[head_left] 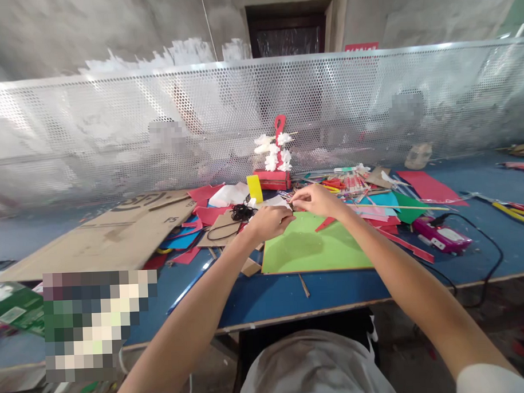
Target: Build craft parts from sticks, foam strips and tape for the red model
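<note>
My left hand point(271, 223) is closed at the left edge of a lime-green sheet point(319, 249); what it pinches is too small to make out. Close beside it, my right hand point(316, 200) has thumb and fingers pinched together over the sheet's far edge. Anything between those fingertips is also too small to name. Just left of the hands lie a tangled black cord point(242, 212) and crumpled white paper point(230, 194). Behind them a red stand point(273, 180) carries an upright red loop with white tufts point(281, 139). A yellow strip point(254, 189) stands next to it.
A large cardboard sheet point(117, 236) covers the table's left side. Right of the hands lie coloured paper scraps, a thin stick point(400, 206), a purple device point(444, 236) with a black cable, and yellow-handled pliers point(514, 210). A perforated metal panel point(349, 113) closes off the back.
</note>
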`<state>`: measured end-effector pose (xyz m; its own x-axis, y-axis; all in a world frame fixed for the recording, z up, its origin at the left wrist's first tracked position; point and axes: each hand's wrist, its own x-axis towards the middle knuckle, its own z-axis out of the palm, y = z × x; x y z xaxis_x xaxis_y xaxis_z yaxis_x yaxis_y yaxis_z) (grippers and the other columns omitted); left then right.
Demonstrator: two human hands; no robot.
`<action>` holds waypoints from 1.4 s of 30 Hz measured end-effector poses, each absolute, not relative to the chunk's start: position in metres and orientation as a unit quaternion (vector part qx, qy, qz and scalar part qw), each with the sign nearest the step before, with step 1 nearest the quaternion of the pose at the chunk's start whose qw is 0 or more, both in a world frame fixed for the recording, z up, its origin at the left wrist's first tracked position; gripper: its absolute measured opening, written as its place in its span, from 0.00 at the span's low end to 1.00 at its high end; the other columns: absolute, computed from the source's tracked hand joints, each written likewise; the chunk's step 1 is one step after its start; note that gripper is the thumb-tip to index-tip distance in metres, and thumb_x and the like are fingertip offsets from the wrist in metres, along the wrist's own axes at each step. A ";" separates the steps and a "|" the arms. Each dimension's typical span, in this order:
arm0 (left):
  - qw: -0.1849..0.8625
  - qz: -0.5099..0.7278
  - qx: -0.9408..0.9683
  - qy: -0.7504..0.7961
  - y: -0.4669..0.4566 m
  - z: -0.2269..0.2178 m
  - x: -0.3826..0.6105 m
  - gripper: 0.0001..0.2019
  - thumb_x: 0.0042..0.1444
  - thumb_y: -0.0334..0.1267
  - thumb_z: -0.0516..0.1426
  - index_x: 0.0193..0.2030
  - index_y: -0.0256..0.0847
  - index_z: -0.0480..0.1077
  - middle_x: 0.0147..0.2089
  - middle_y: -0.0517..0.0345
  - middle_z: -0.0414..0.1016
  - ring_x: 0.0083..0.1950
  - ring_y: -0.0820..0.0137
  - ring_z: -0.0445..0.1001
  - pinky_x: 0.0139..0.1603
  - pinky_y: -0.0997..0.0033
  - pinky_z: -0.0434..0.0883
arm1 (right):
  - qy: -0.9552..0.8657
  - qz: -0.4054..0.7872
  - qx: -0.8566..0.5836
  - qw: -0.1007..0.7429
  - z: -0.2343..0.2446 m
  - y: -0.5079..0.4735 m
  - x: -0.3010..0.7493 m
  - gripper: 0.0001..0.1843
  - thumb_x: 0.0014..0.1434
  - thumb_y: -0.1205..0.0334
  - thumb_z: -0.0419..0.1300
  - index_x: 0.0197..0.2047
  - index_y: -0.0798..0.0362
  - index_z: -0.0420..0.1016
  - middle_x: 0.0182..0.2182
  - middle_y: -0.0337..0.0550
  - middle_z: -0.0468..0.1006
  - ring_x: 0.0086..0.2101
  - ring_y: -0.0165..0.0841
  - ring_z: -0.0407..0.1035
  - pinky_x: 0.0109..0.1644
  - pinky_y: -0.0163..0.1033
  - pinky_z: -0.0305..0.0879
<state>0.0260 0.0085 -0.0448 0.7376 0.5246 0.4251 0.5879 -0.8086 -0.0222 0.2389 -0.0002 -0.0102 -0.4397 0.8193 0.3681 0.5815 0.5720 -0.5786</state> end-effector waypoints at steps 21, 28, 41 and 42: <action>0.120 -0.162 -0.923 -0.327 0.005 -0.040 0.025 0.17 0.69 0.42 0.48 0.40 0.39 0.77 0.39 0.50 0.82 0.38 0.63 0.78 0.36 0.69 0.66 | -0.832 0.163 -0.424 0.318 -0.011 -0.003 0.238 0.08 0.61 0.62 0.61 0.39 0.54 0.82 0.34 0.47 0.84 0.36 0.37 0.78 0.40 0.36 0.68; 0.096 -0.208 -0.895 -0.383 0.010 -0.037 0.021 0.14 0.65 0.38 0.52 0.40 0.40 0.79 0.37 0.48 0.82 0.37 0.63 0.78 0.35 0.70 0.65 | -0.855 0.251 -0.362 0.272 -0.006 -0.010 0.237 0.13 0.60 0.66 0.58 0.45 0.53 0.81 0.32 0.42 0.84 0.32 0.32 0.77 0.36 0.34 0.67; 0.101 -0.228 -0.870 -0.425 0.005 -0.035 0.025 0.13 0.63 0.38 0.51 0.34 0.42 0.77 0.34 0.52 0.81 0.34 0.65 0.76 0.31 0.71 0.61 | -0.867 0.203 -0.387 0.238 -0.011 -0.007 0.238 0.07 0.59 0.65 0.62 0.40 0.52 0.82 0.34 0.43 0.85 0.35 0.35 0.78 0.42 0.37 0.68; 0.107 -0.232 -0.870 -0.421 0.004 -0.035 0.025 0.13 0.64 0.38 0.51 0.34 0.42 0.76 0.35 0.52 0.81 0.34 0.65 0.76 0.31 0.71 0.61 | -0.866 0.193 -0.394 0.241 -0.012 -0.005 0.238 0.08 0.59 0.66 0.62 0.40 0.52 0.82 0.34 0.43 0.85 0.35 0.35 0.78 0.42 0.37 0.68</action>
<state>0.0255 0.0040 -0.0350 0.5376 0.6835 0.4938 0.7830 -0.6219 0.0083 0.2385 -0.0054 -0.0121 -0.5738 0.7749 0.2650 0.5887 0.6152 -0.5243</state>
